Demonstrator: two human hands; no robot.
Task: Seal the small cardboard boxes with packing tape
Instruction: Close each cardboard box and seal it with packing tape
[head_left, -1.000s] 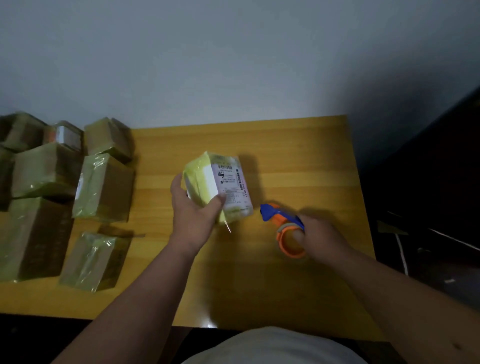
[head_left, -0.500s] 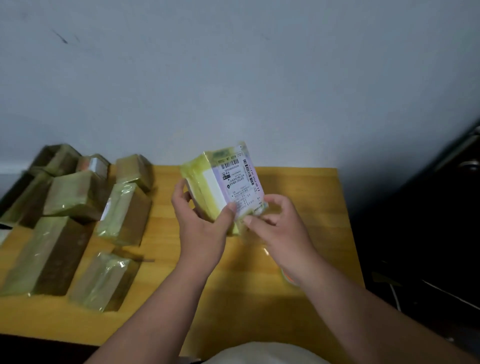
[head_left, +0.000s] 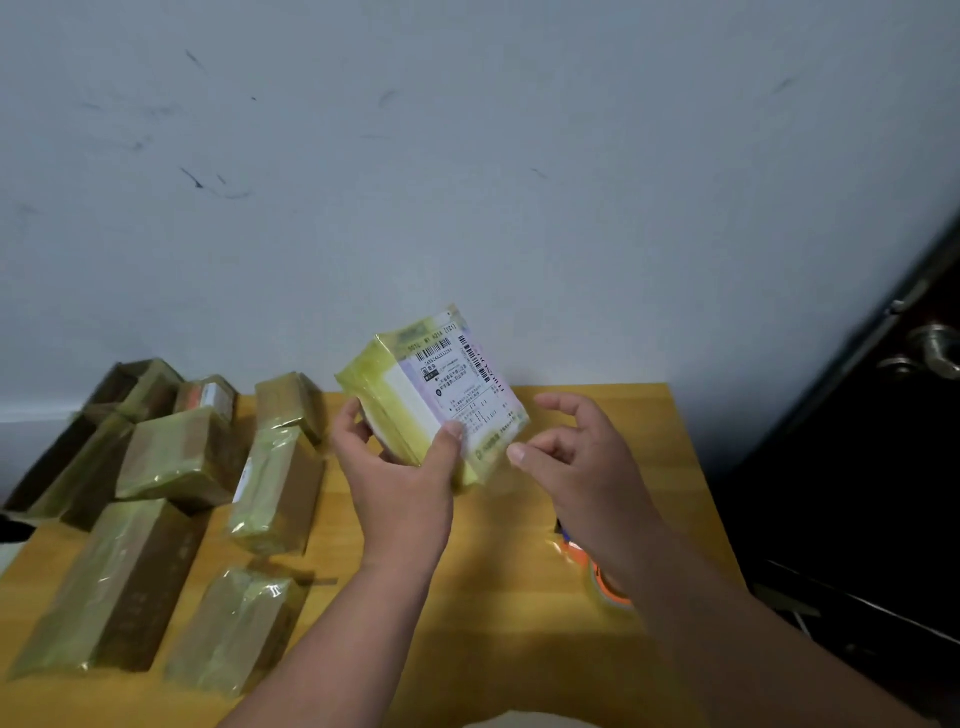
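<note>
**Small cardboard box, taped and labelled, held up for checking**

The small cardboard box (head_left: 431, 400) is in the air above the counter (head_left: 613, 415), in front of the pale wall, tilted so that its labelled face is turned toward you. Your left hand (head_left: 400, 478) grips it from below, thumb pressed on the lower edge of the label and fingers curled round the far side. Your right hand (head_left: 576, 457) is just beside the box's lower right corner, fingers loosely bent and holding nothing; whether a fingertip touches the wrap is hard to tell.

The box looks finished. Glossy yellowish tape covers its sides and edges, and a white shipping label (head_left: 462, 384) with barcodes and small print lies flat under the tape. No loose flap or open seam is visible on the faces you can see; the back and underside are hidden.

To the left on the counter lies a cluster of other boxes (head_left: 182, 457), several sizes, all with the same shiny yellow-green wrap, so most of the work seems done. No bare, untaped box is visible.

The tape dispenser (head_left: 602, 577), orange with a clear roll, rests on the counter under your right forearm, partly hidden.

What likely remains is setting this box with the others.
</note>
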